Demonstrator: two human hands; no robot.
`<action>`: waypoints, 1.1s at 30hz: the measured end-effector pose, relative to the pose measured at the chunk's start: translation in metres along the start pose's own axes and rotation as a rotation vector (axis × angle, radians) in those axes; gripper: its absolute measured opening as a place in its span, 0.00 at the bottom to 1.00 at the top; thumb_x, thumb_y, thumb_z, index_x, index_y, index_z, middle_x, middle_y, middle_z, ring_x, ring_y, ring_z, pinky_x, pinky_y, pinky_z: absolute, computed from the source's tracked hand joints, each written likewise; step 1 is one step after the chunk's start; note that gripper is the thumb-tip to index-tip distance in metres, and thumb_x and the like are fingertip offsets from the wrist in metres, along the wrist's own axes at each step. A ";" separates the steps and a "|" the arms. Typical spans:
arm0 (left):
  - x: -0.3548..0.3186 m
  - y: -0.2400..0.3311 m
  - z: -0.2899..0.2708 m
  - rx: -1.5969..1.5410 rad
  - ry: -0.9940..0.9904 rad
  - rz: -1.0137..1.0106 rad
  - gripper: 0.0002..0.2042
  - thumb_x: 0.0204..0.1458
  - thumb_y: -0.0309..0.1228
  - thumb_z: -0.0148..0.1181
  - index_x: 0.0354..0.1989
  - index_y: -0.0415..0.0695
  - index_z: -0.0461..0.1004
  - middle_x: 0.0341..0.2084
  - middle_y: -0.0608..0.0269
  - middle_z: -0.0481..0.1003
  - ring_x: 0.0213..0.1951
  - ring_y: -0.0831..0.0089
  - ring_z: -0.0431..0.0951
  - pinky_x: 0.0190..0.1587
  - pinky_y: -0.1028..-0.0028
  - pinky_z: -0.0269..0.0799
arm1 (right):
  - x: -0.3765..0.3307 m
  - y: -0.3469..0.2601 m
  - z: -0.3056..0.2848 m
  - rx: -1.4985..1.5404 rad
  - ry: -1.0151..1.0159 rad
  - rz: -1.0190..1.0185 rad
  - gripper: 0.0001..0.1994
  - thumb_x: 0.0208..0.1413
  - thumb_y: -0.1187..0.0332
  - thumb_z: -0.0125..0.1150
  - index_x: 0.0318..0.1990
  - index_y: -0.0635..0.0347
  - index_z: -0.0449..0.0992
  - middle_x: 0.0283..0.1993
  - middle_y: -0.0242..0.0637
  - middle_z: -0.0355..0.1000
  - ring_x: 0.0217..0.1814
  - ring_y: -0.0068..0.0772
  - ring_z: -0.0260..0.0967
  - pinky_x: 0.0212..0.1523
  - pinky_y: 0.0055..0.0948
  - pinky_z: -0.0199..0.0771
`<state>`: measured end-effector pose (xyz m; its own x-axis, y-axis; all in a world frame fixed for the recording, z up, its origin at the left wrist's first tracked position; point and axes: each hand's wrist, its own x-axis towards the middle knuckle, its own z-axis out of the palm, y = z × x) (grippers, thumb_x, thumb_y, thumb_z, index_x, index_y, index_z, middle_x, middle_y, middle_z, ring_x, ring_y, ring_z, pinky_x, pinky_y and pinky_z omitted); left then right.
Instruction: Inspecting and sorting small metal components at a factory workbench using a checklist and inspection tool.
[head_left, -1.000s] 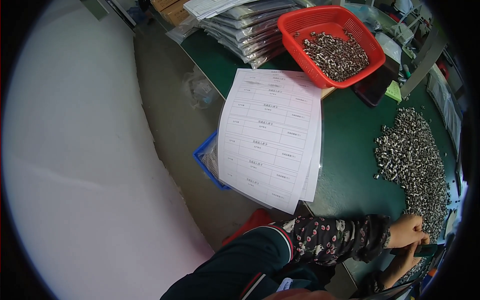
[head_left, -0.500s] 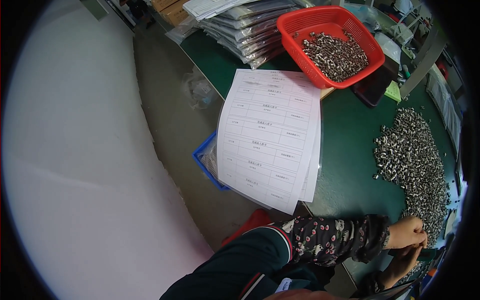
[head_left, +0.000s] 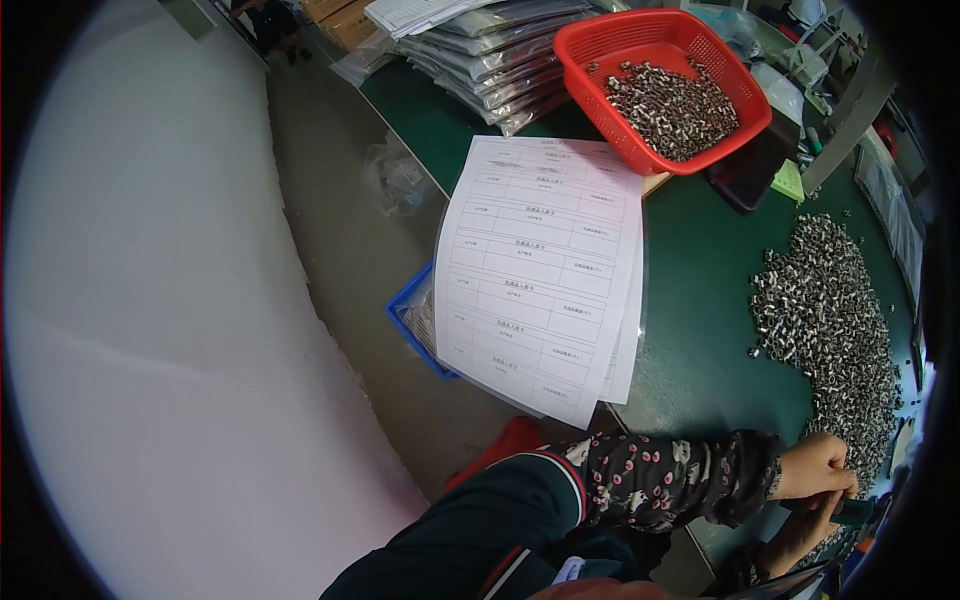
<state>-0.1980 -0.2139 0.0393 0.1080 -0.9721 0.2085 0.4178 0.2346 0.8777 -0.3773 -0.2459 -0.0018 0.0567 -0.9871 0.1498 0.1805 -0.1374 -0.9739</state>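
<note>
At least two papers (head_left: 540, 280) overhang the left edge of the green table (head_left: 700, 370); open tabletop separates them from one heap of small metal pieces (head_left: 835, 320) along the right. One red basket (head_left: 645, 158) sits far, one blue basket (head_left: 408, 287) lower left. At the heap's near end, the left hand (head_left: 812, 466) and right hand (head_left: 815, 520) meet, fingers bent; I cannot tell what they grasp.

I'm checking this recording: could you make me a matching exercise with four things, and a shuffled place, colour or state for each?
1. Heap of metal pieces
2. Hands
3. Basket
4. Blue bin

A. Red, with perforated sides
B. Partly hidden by printed sheets
C. Spread loose on the green tabletop
D. Close together at lower right

Pairs: 1-C, 2-D, 3-A, 4-B
</note>
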 end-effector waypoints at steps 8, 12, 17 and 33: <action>0.000 0.000 -0.001 0.013 -0.063 -0.027 0.14 0.39 0.33 0.57 0.13 0.39 0.60 0.10 0.62 0.63 0.16 0.76 0.62 0.18 0.75 0.57 | 0.001 0.005 -0.006 -0.015 0.024 0.047 0.13 0.53 0.67 0.46 0.42 0.66 0.62 0.33 0.30 0.61 0.34 0.15 0.59 0.33 0.14 0.59; 0.000 0.000 0.000 0.008 -0.040 0.001 0.13 0.39 0.32 0.57 0.13 0.39 0.61 0.11 0.62 0.64 0.16 0.76 0.62 0.19 0.75 0.57 | -0.003 0.003 0.000 0.022 0.113 0.040 0.15 0.53 0.67 0.45 0.45 0.67 0.61 0.36 0.33 0.62 0.39 0.18 0.59 0.40 0.17 0.60; 0.000 0.000 -0.001 -0.001 -0.084 -0.022 0.12 0.39 0.30 0.56 0.14 0.39 0.61 0.11 0.63 0.64 0.17 0.77 0.62 0.19 0.76 0.58 | -0.005 -0.001 0.007 0.014 0.074 -0.020 0.15 0.53 0.67 0.45 0.45 0.67 0.60 0.37 0.33 0.62 0.39 0.18 0.60 0.39 0.16 0.60; 0.000 -0.002 0.000 -0.067 -0.083 -0.076 0.09 0.39 0.29 0.55 0.16 0.38 0.63 0.13 0.62 0.67 0.19 0.78 0.65 0.21 0.77 0.61 | -0.008 -0.009 0.020 -0.068 -0.012 -0.022 0.12 0.54 0.68 0.45 0.43 0.64 0.60 0.34 0.30 0.60 0.34 0.15 0.58 0.33 0.12 0.58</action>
<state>-0.1990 -0.2146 0.0377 -0.0005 -0.9836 0.1802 0.4816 0.1577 0.8621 -0.3593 -0.2349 0.0088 0.0656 -0.9828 0.1727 0.1146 -0.1645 -0.9797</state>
